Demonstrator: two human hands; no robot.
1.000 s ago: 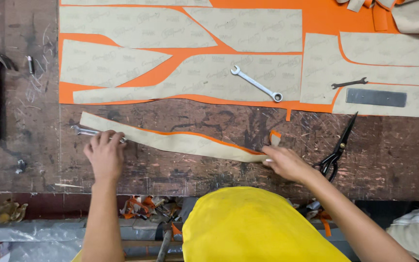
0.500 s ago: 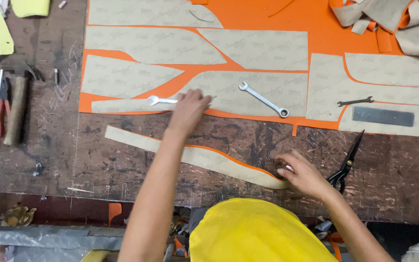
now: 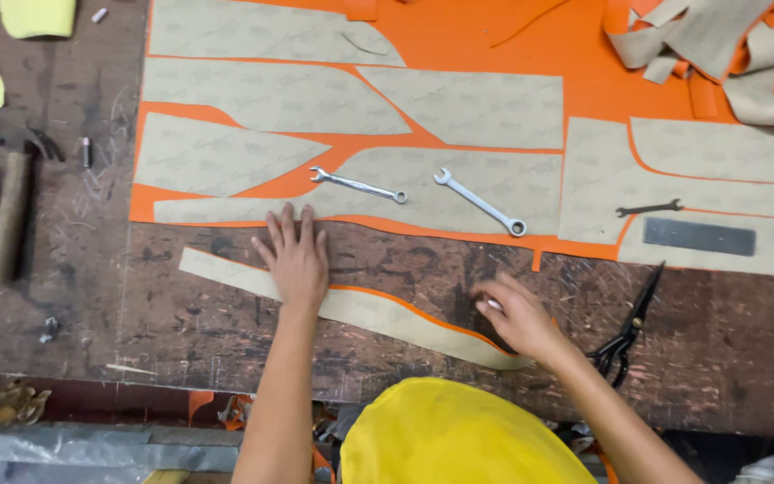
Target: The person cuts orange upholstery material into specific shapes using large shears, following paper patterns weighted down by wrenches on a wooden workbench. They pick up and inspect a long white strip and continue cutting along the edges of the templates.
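Head cam: left hand point(image 3: 296, 258) flat, fingers spread, palm pressing down on long tan strip point(image 3: 360, 309) w/ orange edge, near front edge of wooden workbench point(image 3: 181, 332). Right hand point(image 3: 517, 315) curled, fingertips pinching strip's right end. Black shears point(image 3: 629, 327) just beside right wrist. Two wrenches point(image 3: 357, 185) lie on orange sheet point(image 3: 459, 36) w/ tan pattern pieces, toward back.

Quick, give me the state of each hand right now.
Left hand: open, flat, palm down on the cut strip.
Right hand: fingers curled at the strip's other end; whether it grips anything cannot be told.
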